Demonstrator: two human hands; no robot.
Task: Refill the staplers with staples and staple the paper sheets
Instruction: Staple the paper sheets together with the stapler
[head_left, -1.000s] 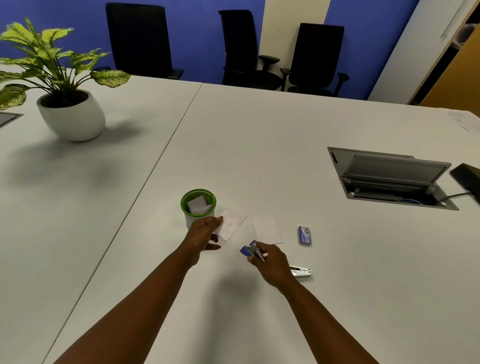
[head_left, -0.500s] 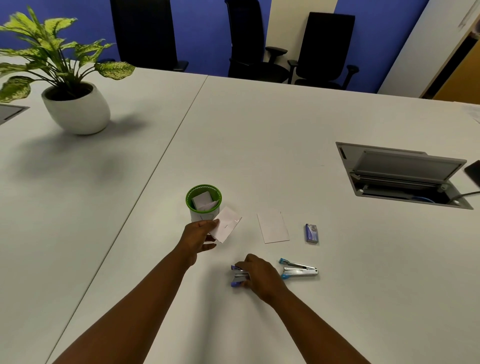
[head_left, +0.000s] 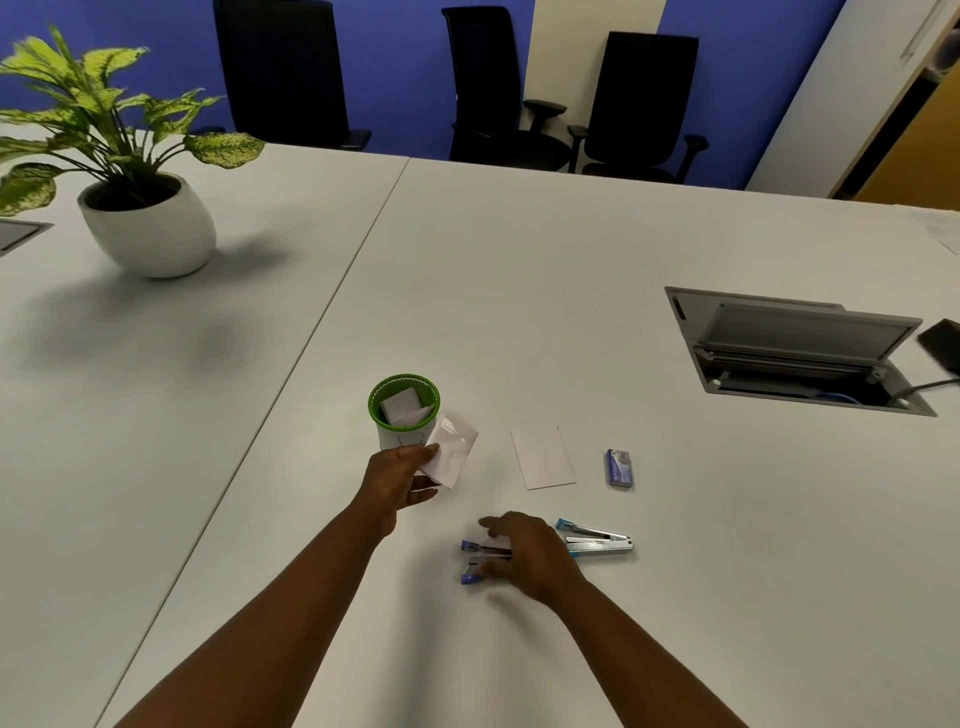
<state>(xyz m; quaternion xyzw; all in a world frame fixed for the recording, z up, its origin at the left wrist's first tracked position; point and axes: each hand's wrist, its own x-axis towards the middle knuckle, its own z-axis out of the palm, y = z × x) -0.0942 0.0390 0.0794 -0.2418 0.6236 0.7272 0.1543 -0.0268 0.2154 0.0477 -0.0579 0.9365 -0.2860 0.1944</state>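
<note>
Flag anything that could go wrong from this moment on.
The left hand pinches the stapled sheets by one corner, right beside the green cup; a careless move might tip it. The right hand lies over an open stapler, so fingers may get pinched or pricked.

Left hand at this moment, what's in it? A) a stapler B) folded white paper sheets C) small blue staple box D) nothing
B: the left hand pinches the folded white paper sheets beside the green cup, while the staple box lies alone on the table.
</note>
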